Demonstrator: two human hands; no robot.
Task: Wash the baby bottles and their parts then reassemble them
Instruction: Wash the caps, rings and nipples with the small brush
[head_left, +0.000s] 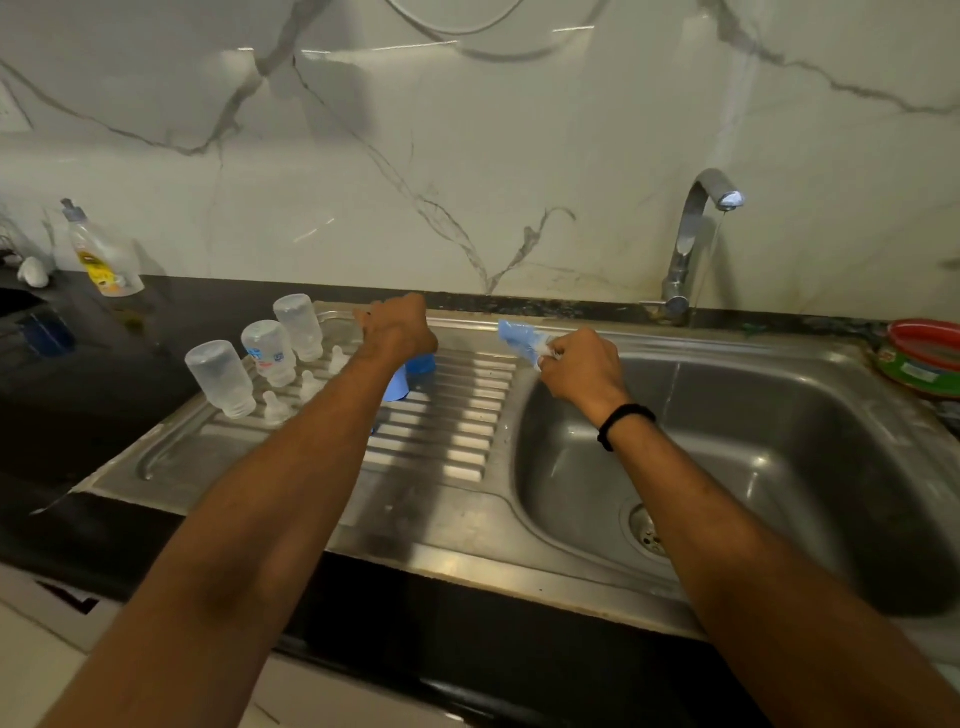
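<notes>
Three clear baby bottles (221, 378) (269, 352) (300, 326) stand upside down on the ribbed steel drainboard (447, 431). Clear teats (276, 408) lie beside them. My left hand (397, 330) reaches over the drainboard, fingers curled down onto a blue cap (421, 364); another blue cap (396, 385) sits just under my forearm. My right hand (582, 371) is closed on a blue bottle brush (519, 338), held at the sink basin's left rim with its head pointing up and left.
The steel sink basin (779, 467) lies on the right, with the tap (696, 234) letting a thin stream fall. A dish soap bottle (101, 254) stands on the dark counter at the back left. A red and green tub (924, 356) sits at the far right.
</notes>
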